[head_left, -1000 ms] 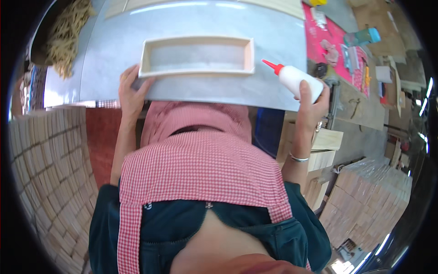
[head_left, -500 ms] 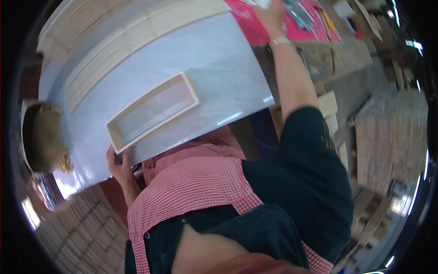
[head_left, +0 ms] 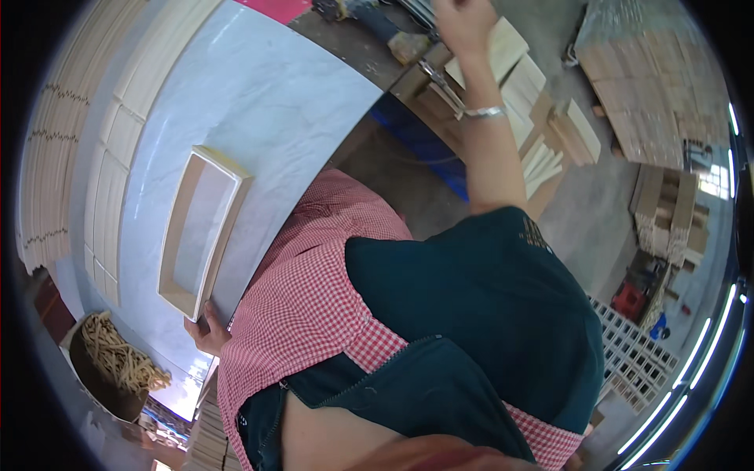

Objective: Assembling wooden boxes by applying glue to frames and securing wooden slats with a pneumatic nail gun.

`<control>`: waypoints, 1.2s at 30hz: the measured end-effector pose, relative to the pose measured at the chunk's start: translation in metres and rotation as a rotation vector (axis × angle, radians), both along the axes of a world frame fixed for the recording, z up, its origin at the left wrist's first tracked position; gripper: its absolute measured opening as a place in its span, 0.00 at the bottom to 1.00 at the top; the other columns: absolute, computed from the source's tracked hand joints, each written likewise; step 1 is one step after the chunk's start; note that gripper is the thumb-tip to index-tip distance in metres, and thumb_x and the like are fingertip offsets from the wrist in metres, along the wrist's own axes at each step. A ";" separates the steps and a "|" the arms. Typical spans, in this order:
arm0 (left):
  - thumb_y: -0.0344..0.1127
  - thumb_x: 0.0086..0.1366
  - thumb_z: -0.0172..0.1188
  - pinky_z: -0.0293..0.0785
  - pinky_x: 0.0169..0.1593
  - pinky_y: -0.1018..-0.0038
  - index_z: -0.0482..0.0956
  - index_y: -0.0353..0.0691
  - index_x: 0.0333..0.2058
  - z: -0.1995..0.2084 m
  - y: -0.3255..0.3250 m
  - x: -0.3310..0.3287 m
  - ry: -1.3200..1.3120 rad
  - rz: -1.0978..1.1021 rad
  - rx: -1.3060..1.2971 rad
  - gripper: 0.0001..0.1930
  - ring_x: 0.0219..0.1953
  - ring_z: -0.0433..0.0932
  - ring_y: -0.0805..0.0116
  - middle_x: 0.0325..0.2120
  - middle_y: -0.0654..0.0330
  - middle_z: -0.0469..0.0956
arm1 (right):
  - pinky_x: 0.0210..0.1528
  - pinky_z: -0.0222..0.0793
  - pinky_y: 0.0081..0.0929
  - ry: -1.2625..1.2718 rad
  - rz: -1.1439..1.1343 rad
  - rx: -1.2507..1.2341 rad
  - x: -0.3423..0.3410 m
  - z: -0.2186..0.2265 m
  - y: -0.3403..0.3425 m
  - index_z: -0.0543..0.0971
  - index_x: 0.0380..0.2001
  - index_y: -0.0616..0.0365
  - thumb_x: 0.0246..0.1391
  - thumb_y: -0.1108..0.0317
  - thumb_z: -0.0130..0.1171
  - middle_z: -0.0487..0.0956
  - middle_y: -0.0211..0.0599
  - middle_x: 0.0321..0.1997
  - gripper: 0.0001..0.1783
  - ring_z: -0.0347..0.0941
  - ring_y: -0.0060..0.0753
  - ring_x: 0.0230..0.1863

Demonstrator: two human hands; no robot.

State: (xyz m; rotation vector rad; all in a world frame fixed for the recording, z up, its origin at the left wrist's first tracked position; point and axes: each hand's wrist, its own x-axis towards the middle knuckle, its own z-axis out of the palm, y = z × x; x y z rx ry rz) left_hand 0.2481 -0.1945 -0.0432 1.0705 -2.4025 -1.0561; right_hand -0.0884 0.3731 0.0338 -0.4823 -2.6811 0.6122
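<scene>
Pale wooden rectangular frame (head_left: 224, 239) lies on grey-white tabletop (head_left: 290, 102), four walls standing joined, remaining work unclear; bare left hand (head_left: 208, 336) touches its near end, thumb and finger apart; bare right hand's (head_left: 469, 27) fingers cropped, closure undeterminable.

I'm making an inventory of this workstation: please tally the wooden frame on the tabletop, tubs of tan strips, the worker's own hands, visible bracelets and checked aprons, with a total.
Wooden frame: 1
Tub of tan strips: 1
Own hands, left hand and right hand: 2
Bracelet: 1
Checked apron: 1
Total: 6
</scene>
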 end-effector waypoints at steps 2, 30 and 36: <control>0.45 0.63 0.72 0.76 0.55 0.67 0.77 0.36 0.57 -0.004 -0.003 0.000 0.018 -0.011 -0.019 0.29 0.48 0.80 0.59 0.47 0.52 0.82 | 0.43 0.77 0.38 0.358 -0.183 -0.014 0.064 -0.056 0.077 0.84 0.40 0.66 0.53 0.46 0.64 0.85 0.49 0.38 0.29 0.81 0.49 0.36; 0.41 0.58 0.74 0.71 0.60 0.66 0.82 0.38 0.54 0.021 0.013 -0.012 0.202 -0.144 -0.051 0.26 0.54 0.73 0.58 0.55 0.52 0.75 | 0.58 0.72 0.31 0.276 0.583 -0.632 0.085 0.037 -0.076 0.70 0.63 0.64 0.54 0.67 0.66 0.75 0.46 0.61 0.34 0.76 0.37 0.55; 0.41 0.58 0.73 0.73 0.57 0.67 0.85 0.41 0.48 0.027 0.023 0.009 0.237 -0.039 -0.074 0.20 0.54 0.74 0.59 0.48 0.56 0.81 | 0.69 0.63 0.40 -0.029 1.663 -0.034 0.087 0.055 -0.271 0.69 0.66 0.57 0.37 0.68 0.70 0.72 0.43 0.68 0.47 0.67 0.48 0.67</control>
